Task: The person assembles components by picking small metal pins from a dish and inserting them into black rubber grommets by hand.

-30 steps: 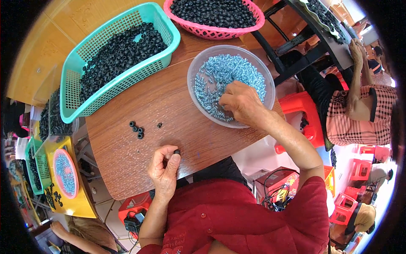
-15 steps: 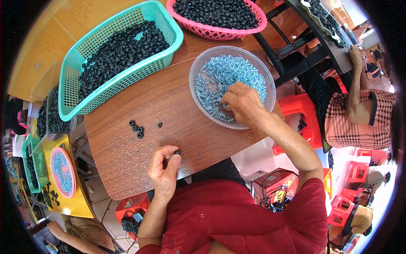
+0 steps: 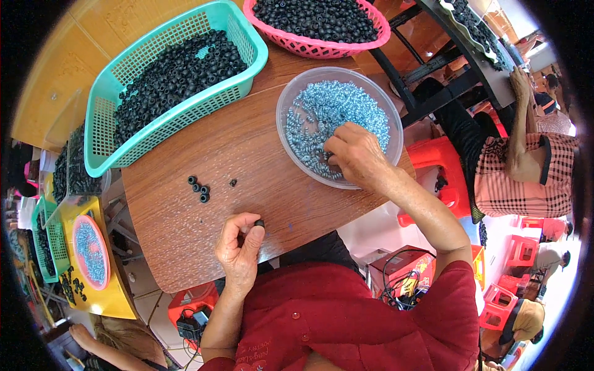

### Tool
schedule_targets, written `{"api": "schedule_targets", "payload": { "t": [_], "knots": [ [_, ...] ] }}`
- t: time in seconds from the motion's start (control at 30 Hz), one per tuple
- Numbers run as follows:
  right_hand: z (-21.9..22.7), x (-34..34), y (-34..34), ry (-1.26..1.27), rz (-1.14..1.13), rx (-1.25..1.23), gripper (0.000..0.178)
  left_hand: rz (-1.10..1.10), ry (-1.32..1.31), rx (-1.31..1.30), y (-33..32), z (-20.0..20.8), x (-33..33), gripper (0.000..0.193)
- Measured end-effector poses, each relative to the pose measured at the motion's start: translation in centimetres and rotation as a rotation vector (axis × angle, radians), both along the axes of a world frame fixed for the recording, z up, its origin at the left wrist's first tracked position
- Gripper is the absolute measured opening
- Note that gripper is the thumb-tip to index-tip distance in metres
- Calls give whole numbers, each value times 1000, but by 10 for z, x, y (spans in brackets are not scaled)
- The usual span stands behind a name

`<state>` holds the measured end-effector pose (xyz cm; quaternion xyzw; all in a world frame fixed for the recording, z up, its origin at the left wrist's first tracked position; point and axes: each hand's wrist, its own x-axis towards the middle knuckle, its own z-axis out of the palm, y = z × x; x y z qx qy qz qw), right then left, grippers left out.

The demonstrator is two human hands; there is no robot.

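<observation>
While the left hand [image 3: 239, 252] sits below the centre of the frame, its thumb and bent index finger are clamped on a small black cylindrical piece [image 3: 259, 223]. The piece looks dark and matte, with a rounded outline, and projects past the fingertips at the hand's upper right; much of it is covered by the grip. The other fingers curl toward the palm, and the forearm rises steeply from the lower edge, left of the middle.

Right of the upper centre, a round, clear plastic bowl [image 3: 282, 123] holds a heap of tiny, shiny, silvery-blue coil-like pieces [image 3: 337, 99]. These catch the light and lie thickest toward the bowl's far side, thinner at its left, where the bottom shows through. The right hand [image 3: 357, 154] reaches over the bowl's near side, back upward, knuckles bent and fingers pointing down and left into the coils. Its fingertips are hidden, so whether they are pinched together on anything cannot be told. The right forearm slants up and left from a short dark-red sleeve [image 3: 455, 297].

Left of centre on the brown wood-grain tabletop [image 3: 179, 247], four black, round, hollow beads [image 3: 196, 187] lie clustered, with a smaller dark bit [image 3: 233, 182] to their right.
</observation>
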<state>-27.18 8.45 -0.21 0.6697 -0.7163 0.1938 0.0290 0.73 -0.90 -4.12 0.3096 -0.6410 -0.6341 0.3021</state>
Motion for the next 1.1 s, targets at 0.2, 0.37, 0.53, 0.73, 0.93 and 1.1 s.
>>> {"api": "schedule_targets", "payload": {
  "t": [0.2,0.37,0.53,0.73,0.93,1.1],
  "knots": [
    [-6,0,-7,8,-10,-15,21,51,21,-29,2,2,-4,15],
    [-2,1,-9,-7,-5,-37,15,37,24,-64,1,-2,-5,17],
    [-6,0,-11,3,-3,-100,20,34,1,21,2,-1,-2,17],
    [-4,0,-11,14,-16,-110,18,47,-9,-16,3,-2,-3,17],
    [-4,1,-14,-22,-40,-150,18,49,8,0,5,-1,-5,15],
    [5,-4,-3,-183,-34,-18,12,46,8,-1,4,-1,-5,15]
  ]
}}
